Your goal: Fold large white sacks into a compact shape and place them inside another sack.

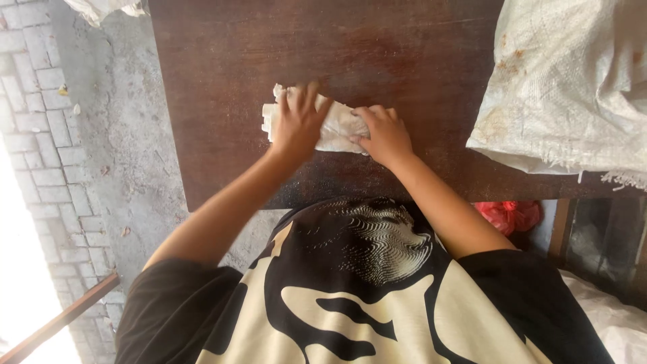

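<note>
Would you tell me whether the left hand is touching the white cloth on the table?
Touching: the head view shows the left hand pressed flat on the white cloth, fingers spread over it.

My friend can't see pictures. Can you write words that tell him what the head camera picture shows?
A person presses both hands, the left hand and the right hand, onto a folded white cloth lying on a dark brown wooden table. A dirty white woven sack lies on the table's right side, and a red plastic bag sits below its edge.
</note>
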